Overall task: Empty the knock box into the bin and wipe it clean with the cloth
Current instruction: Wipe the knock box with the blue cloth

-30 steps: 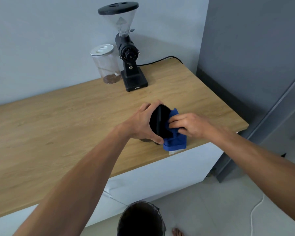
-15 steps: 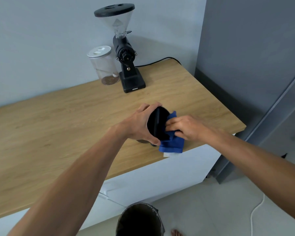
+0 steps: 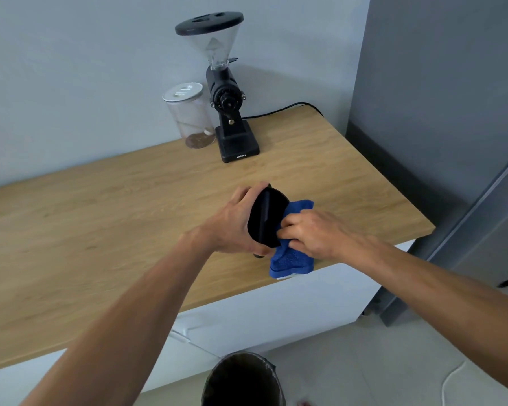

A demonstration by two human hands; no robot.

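My left hand (image 3: 235,227) grips the round black knock box (image 3: 266,219), tipped on its side with the mouth facing right, just above the wooden counter (image 3: 100,218) near its front edge. My right hand (image 3: 311,234) presses a blue cloth (image 3: 291,259) into the box's mouth; cloth sticks out above and hangs below my fingers. The inside of the box is hidden. The dark bin (image 3: 242,379) stands on the floor below the counter edge.
A black coffee grinder (image 3: 226,92) with a clear hopper and a lidded clear jar (image 3: 189,115) stand at the back by the wall, with a black cable behind. A grey cabinet (image 3: 440,98) rises at the right. A white cord (image 3: 452,379) lies on the floor.
My right hand has shifted the cloth slightly lower in the knock box's mouth. The left hand keeps the same grip on the box.
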